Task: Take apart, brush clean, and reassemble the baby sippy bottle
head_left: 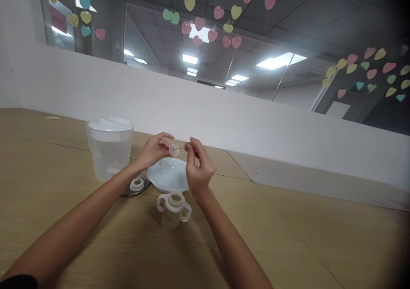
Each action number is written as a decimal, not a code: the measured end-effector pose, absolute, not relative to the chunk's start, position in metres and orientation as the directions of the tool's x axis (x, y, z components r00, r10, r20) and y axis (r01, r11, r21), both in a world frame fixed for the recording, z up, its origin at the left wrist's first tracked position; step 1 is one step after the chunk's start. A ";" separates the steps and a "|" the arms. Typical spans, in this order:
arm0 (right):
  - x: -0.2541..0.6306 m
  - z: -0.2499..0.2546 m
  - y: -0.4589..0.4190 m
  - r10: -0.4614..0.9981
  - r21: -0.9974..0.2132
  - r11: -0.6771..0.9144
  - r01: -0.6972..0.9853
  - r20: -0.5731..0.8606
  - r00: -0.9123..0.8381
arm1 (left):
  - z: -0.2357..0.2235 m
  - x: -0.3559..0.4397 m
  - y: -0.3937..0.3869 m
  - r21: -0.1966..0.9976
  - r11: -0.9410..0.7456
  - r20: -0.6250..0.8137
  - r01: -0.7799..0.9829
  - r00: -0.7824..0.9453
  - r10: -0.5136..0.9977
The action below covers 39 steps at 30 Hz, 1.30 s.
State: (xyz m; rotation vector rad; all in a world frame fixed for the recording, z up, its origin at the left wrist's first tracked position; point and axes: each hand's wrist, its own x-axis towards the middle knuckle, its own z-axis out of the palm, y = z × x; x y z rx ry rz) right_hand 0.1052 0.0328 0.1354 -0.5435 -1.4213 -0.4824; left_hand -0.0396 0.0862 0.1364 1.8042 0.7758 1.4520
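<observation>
Above a white bowl (168,175), my left hand (155,150) pinches a small, round, translucent bottle nipple (174,150), its open side showing. A thin dark stick (180,148) runs from my right hand (200,165) to the nipple; thumb and fingers are closed on the stick's other end. How deep its tip goes into the nipple I cannot tell. Below my hands, a baby bottle (172,212) with two side handles stands upright on the table, its threaded neck uncovered. A white bottle collar (137,184) rests on a dark metal tray (128,192) left of the bowl.
A translucent tub (110,156) with a white lid stands at the left, behind my left forearm. The brown table (288,220) meets a low white wall (224,118). Glass above it carries heart-shaped sticky notes (218,12).
</observation>
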 end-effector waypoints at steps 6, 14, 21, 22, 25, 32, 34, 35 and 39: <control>0.101 0.123 0.036 0.107 -0.079 0.767 0.637 0.994 -0.007 | 0.137 -0.033 0.080 0.812 -0.582 0.572 -0.044 0.253 0.780; 0.101 0.112 0.047 0.119 -0.083 0.783 0.616 0.993 -0.018 | 0.133 -0.031 0.083 0.819 -0.573 0.563 -0.035 0.251 0.788; 0.100 0.129 0.035 0.265 -0.252 0.814 0.523 0.963 0.051 | 0.130 -0.031 0.083 0.724 -0.686 0.650 0.078 0.257 0.715; 0.100 0.133 0.031 0.282 -0.279 0.814 0.510 0.957 0.075 | 0.132 -0.031 0.081 0.703 -0.704 0.664 0.104 0.258 0.701; 0.102 0.145 0.019 0.313 -0.331 0.805 0.493 0.942 0.122 | 0.138 -0.031 0.075 0.651 -0.742 0.696 0.162 0.261 0.668; 0.104 0.162 -0.003 0.281 -0.336 0.829 0.447 0.941 0.187 | 0.143 -0.031 0.072 0.572 -0.797 0.748 0.192 0.276 0.603; 0.104 0.165 -0.009 0.214 -0.283 0.835 0.471 0.957 0.196 | 0.143 -0.030 0.072 0.550 -0.805 0.752 0.222 0.285 0.594; 0.104 0.167 -0.013 0.173 -0.250 0.837 0.488 0.965 0.198 | 0.143 -0.030 0.072 0.538 -0.807 0.753 0.243 0.292 0.590; 0.106 0.175 -0.032 0.011 -0.115 0.828 0.548 0.982 0.190 | 0.140 -0.033 0.076 0.471 -0.809 0.767 0.353 0.290 0.573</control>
